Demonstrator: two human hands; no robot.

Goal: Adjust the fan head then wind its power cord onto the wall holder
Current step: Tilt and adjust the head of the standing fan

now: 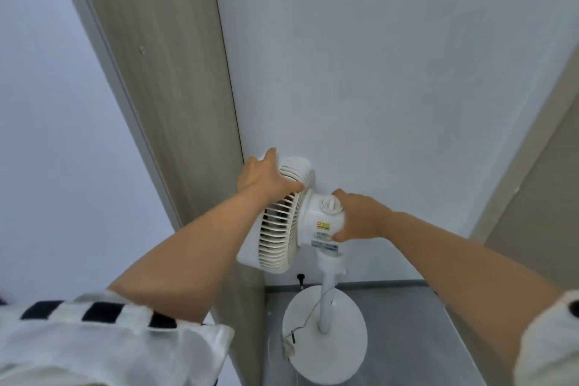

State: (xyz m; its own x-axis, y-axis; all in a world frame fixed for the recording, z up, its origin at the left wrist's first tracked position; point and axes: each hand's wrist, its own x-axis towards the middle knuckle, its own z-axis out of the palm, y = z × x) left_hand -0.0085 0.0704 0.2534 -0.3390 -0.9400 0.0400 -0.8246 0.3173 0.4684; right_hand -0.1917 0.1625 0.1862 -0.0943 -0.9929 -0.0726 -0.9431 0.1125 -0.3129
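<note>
A white pedestal fan stands against the white wall, its head with a ribbed grille facing left. My left hand grips the top rim of the grille. My right hand holds the motor housing behind it, next to the round knob. The pole drops to a round white base. A thin power cord runs down the pole and lies over the base. A small black peg sticks out of the wall near the floor; I cannot tell whether it is the holder.
A wood-grain door frame stands just left of the fan. Another frame edge rises at the right. Grey floor spreads around the base.
</note>
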